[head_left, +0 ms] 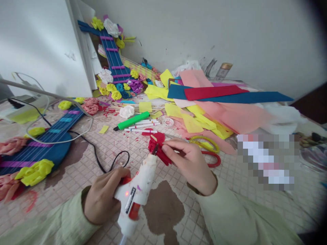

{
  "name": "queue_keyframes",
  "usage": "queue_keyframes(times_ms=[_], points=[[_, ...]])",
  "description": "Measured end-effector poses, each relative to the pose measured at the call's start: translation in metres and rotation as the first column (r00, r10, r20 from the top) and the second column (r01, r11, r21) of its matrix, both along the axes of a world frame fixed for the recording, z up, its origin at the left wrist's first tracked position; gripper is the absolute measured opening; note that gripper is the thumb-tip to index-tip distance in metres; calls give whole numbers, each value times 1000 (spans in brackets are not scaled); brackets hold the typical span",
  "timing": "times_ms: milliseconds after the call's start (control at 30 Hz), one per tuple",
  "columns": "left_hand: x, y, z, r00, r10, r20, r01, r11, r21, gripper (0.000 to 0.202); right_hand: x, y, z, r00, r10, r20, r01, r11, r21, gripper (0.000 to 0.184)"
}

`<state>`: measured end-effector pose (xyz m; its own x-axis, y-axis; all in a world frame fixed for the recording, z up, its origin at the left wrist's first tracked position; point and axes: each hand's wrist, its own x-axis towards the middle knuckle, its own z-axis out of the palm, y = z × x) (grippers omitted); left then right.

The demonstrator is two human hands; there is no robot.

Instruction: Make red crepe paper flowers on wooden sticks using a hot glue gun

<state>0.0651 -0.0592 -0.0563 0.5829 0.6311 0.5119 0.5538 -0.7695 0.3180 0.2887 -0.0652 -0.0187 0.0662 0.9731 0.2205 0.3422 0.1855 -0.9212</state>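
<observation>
My left hand (103,195) is wrapped round the grip of a white hot glue gun (138,190), its nozzle touching a red paper flower (159,148). My right hand (190,163) pinches that red flower from the right, fingers closed on it, just above the tiled floor covering. A small red light glows on the gun's body. The gun's black cord (107,163) loops away to the left.
Red-handled and yellow-handled scissors (209,151) lie right of my right hand. A green highlighter (133,120) and white pens lie ahead. Sheets of yellow, pink, red and blue paper (217,102) pile at the right. Blue guitar-shaped crafts with paper flowers (38,143) lie at the left and lean on the wall.
</observation>
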Motion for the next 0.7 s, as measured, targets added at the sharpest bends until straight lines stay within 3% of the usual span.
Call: queue_keyframes(times_ms=[700], points=[[0, -1, -1, 1000, -27, -9, 27, 999, -42, 9, -1, 0, -2, 1000, -2, -31, 2, 1000, 1, 16]])
